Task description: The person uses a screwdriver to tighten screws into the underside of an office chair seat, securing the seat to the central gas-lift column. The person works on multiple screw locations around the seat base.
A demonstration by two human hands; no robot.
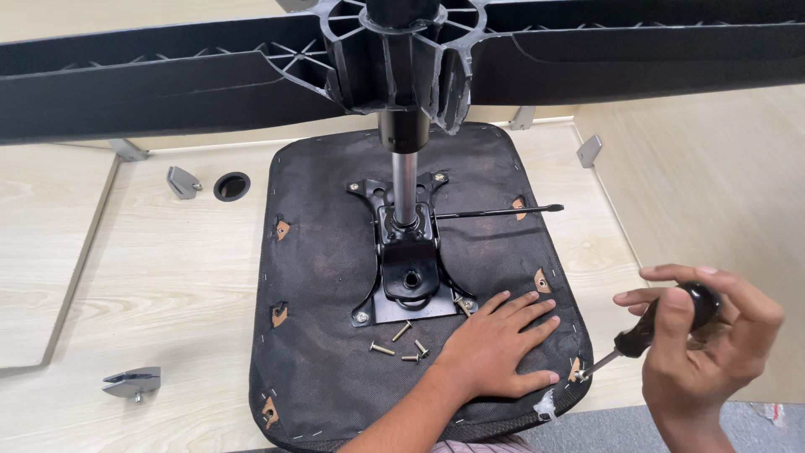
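Head camera shows the left hand (501, 342) flat and spread open on the black seat underside (335, 277), holding nothing. Right hand (704, 335) has its fingers closed around the black screwdriver (646, 331), whose tip meets a screw (579, 375) at the near right edge. Loose bolts (401, 342) lie just beside the left hand. Farther away stand the metal plate (407, 268), lever rod (499, 212) and chair base (402, 50). I think the slanted tip may slip off, because the seat can move.
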